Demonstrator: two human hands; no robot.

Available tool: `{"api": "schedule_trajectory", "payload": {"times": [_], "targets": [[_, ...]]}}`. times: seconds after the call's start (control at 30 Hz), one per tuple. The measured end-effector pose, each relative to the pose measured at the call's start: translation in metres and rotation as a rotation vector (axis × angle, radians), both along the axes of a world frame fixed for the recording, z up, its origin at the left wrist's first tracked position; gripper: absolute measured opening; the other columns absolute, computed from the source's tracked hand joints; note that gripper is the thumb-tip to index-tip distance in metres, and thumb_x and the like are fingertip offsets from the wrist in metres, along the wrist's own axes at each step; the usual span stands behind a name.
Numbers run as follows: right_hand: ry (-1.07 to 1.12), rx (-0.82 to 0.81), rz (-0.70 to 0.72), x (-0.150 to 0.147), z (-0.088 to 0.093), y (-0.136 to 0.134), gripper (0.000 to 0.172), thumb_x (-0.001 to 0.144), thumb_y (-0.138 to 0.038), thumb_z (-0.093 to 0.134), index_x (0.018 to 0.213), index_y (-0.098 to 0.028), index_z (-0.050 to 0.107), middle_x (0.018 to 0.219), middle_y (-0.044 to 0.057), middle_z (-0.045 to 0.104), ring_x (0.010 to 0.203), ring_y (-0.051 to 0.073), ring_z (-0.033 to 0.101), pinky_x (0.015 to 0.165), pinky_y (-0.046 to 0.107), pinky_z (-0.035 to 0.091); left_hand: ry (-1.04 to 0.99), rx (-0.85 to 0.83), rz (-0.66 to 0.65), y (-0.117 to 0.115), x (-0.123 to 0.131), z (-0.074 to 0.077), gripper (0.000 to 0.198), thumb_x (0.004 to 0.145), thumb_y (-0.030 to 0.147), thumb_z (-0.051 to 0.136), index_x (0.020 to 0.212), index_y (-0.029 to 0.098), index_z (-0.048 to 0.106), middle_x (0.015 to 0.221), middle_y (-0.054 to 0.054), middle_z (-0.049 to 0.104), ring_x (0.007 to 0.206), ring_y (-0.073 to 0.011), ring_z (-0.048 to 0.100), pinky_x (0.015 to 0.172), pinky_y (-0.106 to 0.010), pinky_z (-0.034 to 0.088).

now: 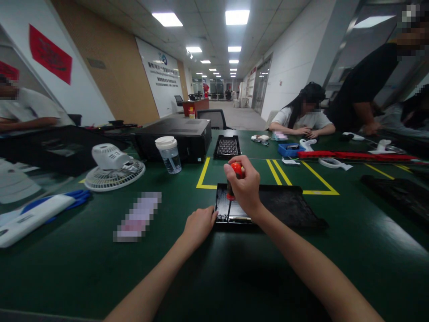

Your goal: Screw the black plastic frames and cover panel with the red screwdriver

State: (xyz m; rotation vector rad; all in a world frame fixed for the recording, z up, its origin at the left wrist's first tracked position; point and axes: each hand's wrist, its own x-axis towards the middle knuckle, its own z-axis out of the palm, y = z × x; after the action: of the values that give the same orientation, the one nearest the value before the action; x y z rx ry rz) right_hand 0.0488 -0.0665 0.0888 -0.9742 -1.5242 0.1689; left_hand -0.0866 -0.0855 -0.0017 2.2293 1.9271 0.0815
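My right hand (pixel 247 184) is wrapped round the red-and-dark handle of a screwdriver (pixel 229 197), which stands nearly upright. Its thin shaft points down into the left part of a black, shallow case panel (pixel 279 203) with raised edges. Where the tip meets the panel is too small to make out. My left hand (pixel 200 226) grips the panel's left edge, its fingers bent against the rim. The panel lies flat on the green table, and my right hand and forearm hide part of its middle and near edge.
Behind the panel are yellow tape lines and a black tray (pixel 227 146) of small parts. A lidded cup (pixel 169 154), black computer case (pixel 174 134) and white fan (pixel 114 167) stand left. A blue box (pixel 288 149) lies right. Other people sit or stand around the table.
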Motion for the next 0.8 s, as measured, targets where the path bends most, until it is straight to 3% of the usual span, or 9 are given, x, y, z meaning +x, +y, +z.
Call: {"api": "schedule_trajectory", "payload": {"times": [0.23,0.43,0.53,0.67,0.8], "targets": [[0.036,-0.008,0.155,0.002,-0.002,0.008,0.033,0.09,-0.034,0.03,0.071,-0.018,0.053,0.068,0.001,0.05,0.066,0.013,0.049,0.064,0.026,0.039,0.003,0.013,0.004,0.0,-0.001,-0.001,0.037,0.089,0.042,0.03,0.106,0.024,0.057,0.093,-0.009,0.067,0.086,-0.022,0.063,0.07,-0.031,0.046],[0.179,-0.105,0.372,0.004,-0.005,0.017,0.028,0.087,-0.033,0.032,0.071,-0.017,0.049,0.065,0.0,0.048,0.058,0.011,0.047,0.055,0.023,0.04,0.002,-0.009,0.006,-0.001,0.0,0.003,0.037,0.089,0.041,0.03,0.106,0.022,0.057,0.094,-0.009,0.067,0.085,-0.0204,0.063,0.071,-0.029,0.046],[0.298,-0.232,0.609,0.005,-0.005,0.02,0.022,0.083,-0.035,0.04,0.075,-0.017,0.048,0.064,-0.001,0.049,0.052,0.01,0.048,0.049,0.022,0.041,0.011,-0.009,0.008,-0.001,0.0,0.002,0.038,0.089,0.042,0.029,0.105,0.022,0.057,0.094,-0.01,0.066,0.086,-0.0205,0.062,0.071,-0.029,0.046],[0.5,-0.354,0.993,0.006,-0.004,0.022,0.018,0.079,-0.035,0.044,0.077,-0.018,0.043,0.08,0.002,0.056,0.057,0.011,0.055,0.049,0.025,0.049,0.02,-0.003,-0.009,0.0,-0.001,0.001,0.038,0.089,0.043,0.029,0.103,0.022,0.057,0.091,-0.009,0.066,0.085,-0.0212,0.063,0.069,-0.029,0.046],[0.526,-0.488,1.265,0.01,-0.002,0.024,0.02,0.077,-0.039,0.042,0.077,-0.019,0.036,0.085,0.005,0.062,0.06,0.015,0.061,0.05,0.031,0.051,0.028,0.015,-0.02,0.0,-0.001,0.0,0.037,0.089,0.042,0.028,0.099,0.022,0.057,0.089,-0.009,0.066,0.083,-0.0221,0.063,0.066,-0.029,0.046]]}}
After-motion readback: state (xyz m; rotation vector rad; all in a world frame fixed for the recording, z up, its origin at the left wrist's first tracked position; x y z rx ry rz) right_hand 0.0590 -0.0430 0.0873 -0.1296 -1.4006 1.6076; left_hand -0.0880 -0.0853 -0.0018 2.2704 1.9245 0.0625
